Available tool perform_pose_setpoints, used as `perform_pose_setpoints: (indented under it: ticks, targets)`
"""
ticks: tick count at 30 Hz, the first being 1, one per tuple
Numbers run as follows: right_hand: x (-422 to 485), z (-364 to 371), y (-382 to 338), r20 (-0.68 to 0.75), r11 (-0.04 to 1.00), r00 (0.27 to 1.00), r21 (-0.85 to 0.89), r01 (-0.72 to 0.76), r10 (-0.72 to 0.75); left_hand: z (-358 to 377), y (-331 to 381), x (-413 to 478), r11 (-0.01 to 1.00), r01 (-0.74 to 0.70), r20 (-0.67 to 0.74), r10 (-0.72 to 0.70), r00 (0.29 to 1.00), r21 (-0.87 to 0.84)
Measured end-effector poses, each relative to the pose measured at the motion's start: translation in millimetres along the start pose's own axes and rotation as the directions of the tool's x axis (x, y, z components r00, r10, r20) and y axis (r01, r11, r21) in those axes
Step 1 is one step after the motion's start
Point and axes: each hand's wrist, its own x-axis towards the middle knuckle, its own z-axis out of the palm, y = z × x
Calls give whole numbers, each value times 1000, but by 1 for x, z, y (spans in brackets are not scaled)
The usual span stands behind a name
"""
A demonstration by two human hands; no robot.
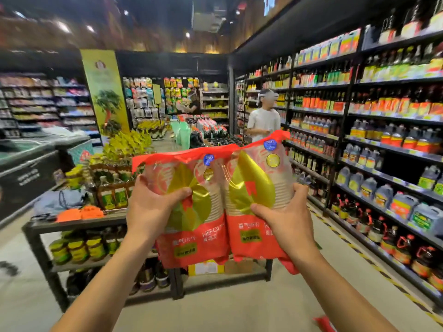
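Above the front edge of the display desk (79,222), two red-and-gold packs of paper cups are held up side by side with their edges touching. Left pack (203,226) is in the left hand (153,207), right pack (254,183) in the right hand (287,221). Both fronts face the camera, with blue count stickers (270,144) near the top. The right pack rides a bit higher over the desk than the left.

Step, as I read it: compare the two packs, or carry both off. To do it well:
- Grip the mid-body, where the cup stacks are stiff.
- Squeeze lightly so the cups don't dent.
- Hold the printed fronts square to the eyes, stickers uncovered.
- Don't let the loose film ends at the bottom take the weight.
- Steer both packs clear of the bottles (107,197) on the desk if lowering.

Hands: the left hand is curled round the left pack's outer side, thumb pressed across the gold print, fingers behind and out of view. The right hand does the same on the right pack, thumb on the lower gold area, fingers wrapped behind. Neither is spread; each clamps its own pack.

Beyond the desk, a person in a white shirt (263,121) stands by the bottle shelves (383,140), which run along the desk's right side. Chest freezer (28,168) is to the desk's left.
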Motion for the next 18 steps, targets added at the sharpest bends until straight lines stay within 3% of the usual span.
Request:
perform_pose_setpoints:
  ticks: [10,18]
  targets:
    - [14,90,-33,179,991,983,135,25,-49,-70,-11,32,998,18,-186,-5,982,67]
    - [45,193,-57,340,958,932,287,26,-127,-117,-24,77,984,53,-400,21,916,173]
